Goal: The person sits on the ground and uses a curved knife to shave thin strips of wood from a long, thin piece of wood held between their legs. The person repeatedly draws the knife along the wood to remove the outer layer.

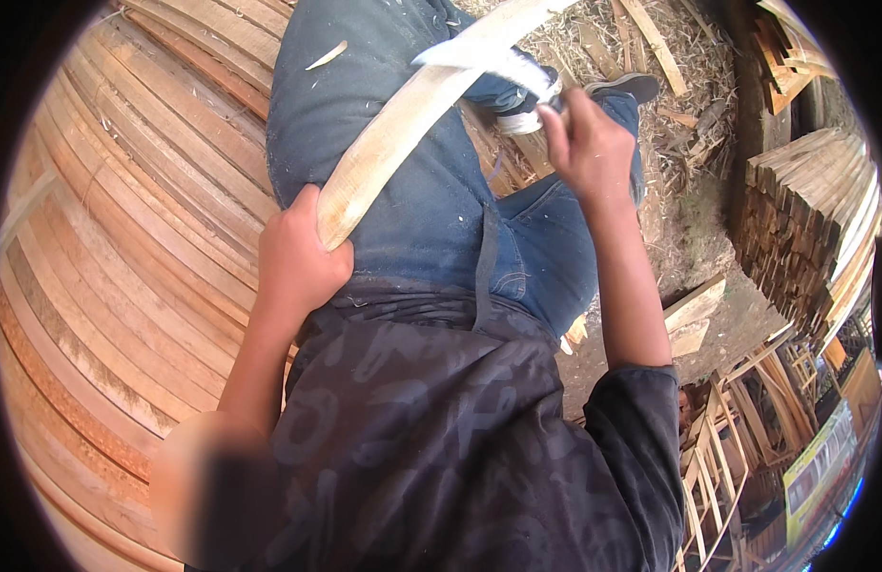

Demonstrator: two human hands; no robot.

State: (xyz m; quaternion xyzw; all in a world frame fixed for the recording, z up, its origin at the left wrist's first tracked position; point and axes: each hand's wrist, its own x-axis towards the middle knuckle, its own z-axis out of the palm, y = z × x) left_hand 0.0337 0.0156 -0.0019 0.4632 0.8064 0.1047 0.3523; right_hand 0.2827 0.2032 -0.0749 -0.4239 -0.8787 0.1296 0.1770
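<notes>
My left hand (298, 253) is closed around the near end of a long, pale, curved piece of wood (393, 138). The wood rises from that fist across my thigh, and its far end runs out past the top edge of the view. In my right hand (594, 148), a broad-bladed knife (508, 67) is gripped by its handle, which the fingers mostly hide. The bright, slightly blurred blade points left and lies across the upper part of the wood. Whether its edge touches the surface I cannot tell. A wood shaving (327, 55) rests on my jeans (327, 105).
Long planks (126, 210) lie side by side on the left. Shavings (694, 143) and offcuts cover the ground beyond my feet. To the right stand a stack of cut wood (799, 219) and, nearer, a jumble of thin wooden frames (727, 448).
</notes>
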